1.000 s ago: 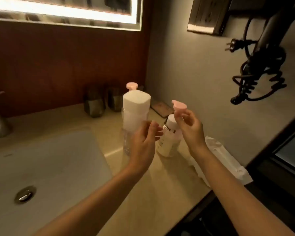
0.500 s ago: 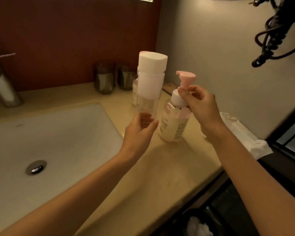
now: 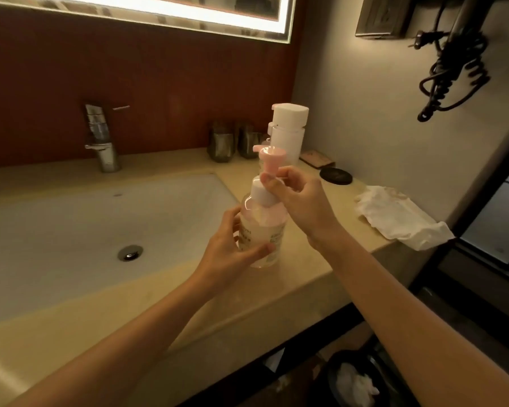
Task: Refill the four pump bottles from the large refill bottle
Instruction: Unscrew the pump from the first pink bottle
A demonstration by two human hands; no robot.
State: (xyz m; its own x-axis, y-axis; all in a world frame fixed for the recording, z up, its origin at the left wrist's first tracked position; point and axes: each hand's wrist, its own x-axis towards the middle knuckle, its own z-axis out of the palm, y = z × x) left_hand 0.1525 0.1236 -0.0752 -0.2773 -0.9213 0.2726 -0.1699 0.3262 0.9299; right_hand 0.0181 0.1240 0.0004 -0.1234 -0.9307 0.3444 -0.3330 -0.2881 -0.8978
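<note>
Pump bottle (image 3: 262, 230): upright on counter (image 3: 306, 277), just right of sink basin (image 3: 71, 224). It holds pale liquid, and the pink pump head (image 3: 270, 155) is in place on top.

Left hand (image 3: 224, 254): fingers and thumb wrapped round the bottle body, holding it.

Right hand (image 3: 301, 198): fingers pinch the pump stem just above the white collar.

Large refill bottle (image 3: 288, 136): white cap on, stands upright behind the pump bottle, nearer the wall corner.

Two glasses (image 3: 221, 142) stand left of it, against the back wall. Crumpled white wrapper (image 3: 400, 218) lies at the counter's right end, well apart from the bottles.
</note>
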